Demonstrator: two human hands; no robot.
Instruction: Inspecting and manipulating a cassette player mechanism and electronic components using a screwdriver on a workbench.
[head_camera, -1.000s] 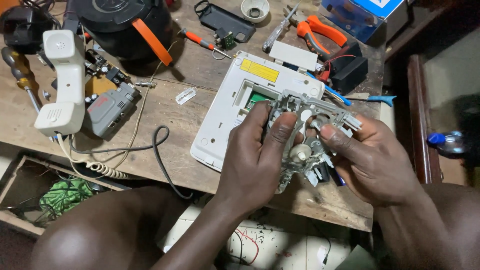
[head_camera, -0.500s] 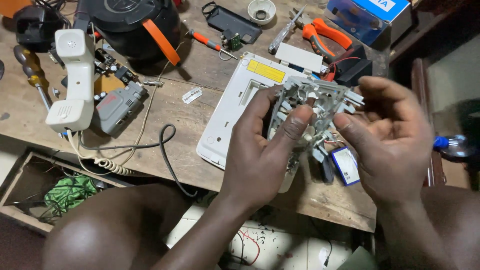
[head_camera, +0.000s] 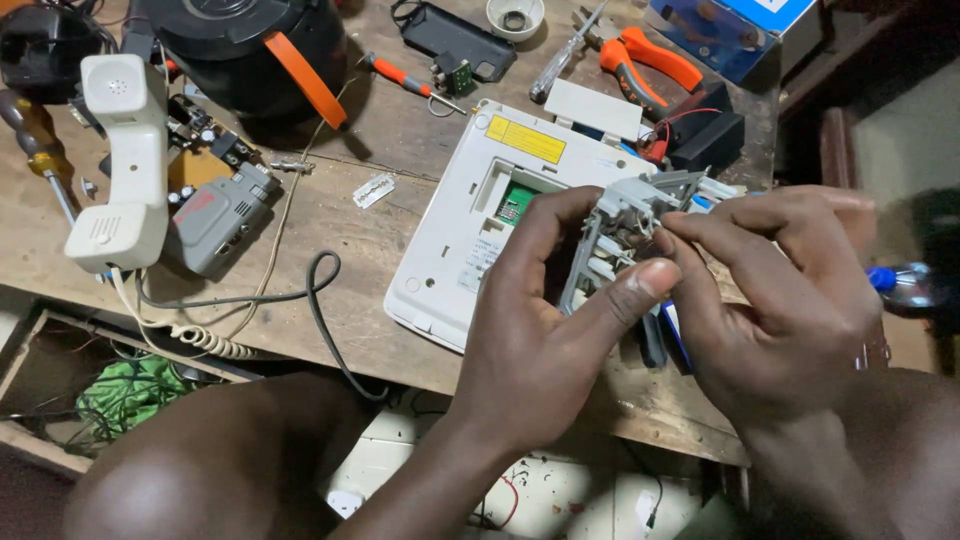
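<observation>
You're looking down at a worn wooden workbench (head_camera: 330, 220) — its top is scratched, stained and pale brown, lit evenly from above with soft shadows. Under its front edge sits an open wooden shelf (head_camera: 40, 400) with a tangle of green wire (head_camera: 125, 395) in it. To your right stands a dark wooden piece of furniture (head_camera: 835, 140) — only its edge shows. Below the bench, the floor (head_camera: 560, 500) is pale, littered with bits of wire.
</observation>
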